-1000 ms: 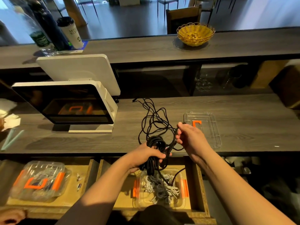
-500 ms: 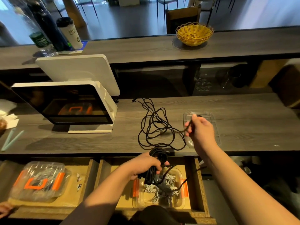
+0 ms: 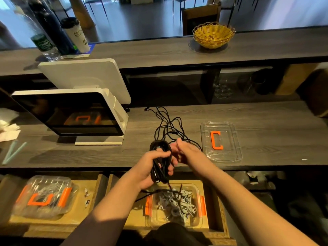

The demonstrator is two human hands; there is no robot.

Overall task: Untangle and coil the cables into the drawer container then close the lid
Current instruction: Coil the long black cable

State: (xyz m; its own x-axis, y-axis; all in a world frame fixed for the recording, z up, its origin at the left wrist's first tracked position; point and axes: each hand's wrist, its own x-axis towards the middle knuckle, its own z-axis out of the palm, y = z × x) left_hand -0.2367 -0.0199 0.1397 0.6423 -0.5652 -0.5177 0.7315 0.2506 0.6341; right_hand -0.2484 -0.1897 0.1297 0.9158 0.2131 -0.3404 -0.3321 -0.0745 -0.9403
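Observation:
My left hand (image 3: 152,167) grips a coiled bundle of black cable (image 3: 160,160) upright over the counter's front edge. My right hand (image 3: 186,150) is right beside the top of the coil and pinches the loose strand. The rest of the black cable (image 3: 168,125) lies in tangled loops on the counter behind the hands. Below, an open clear container (image 3: 199,222) with orange clips sits in the drawer (image 3: 215,206) and holds white and grey cables (image 3: 175,203). Its clear lid (image 3: 229,157) with an orange C mark lies on the counter to the right.
A white point-of-sale screen (image 3: 71,112) stands at the left on the counter. A second, closed clear container (image 3: 44,197) sits in the left drawer. On the upper shelf are a yellow basket (image 3: 213,35), a cup (image 3: 78,35) and bottles (image 3: 48,27).
My right hand came back from over the lid to the top of the coil with the strand. My left hand lifted the bundle higher, from over the drawer to the counter edge.

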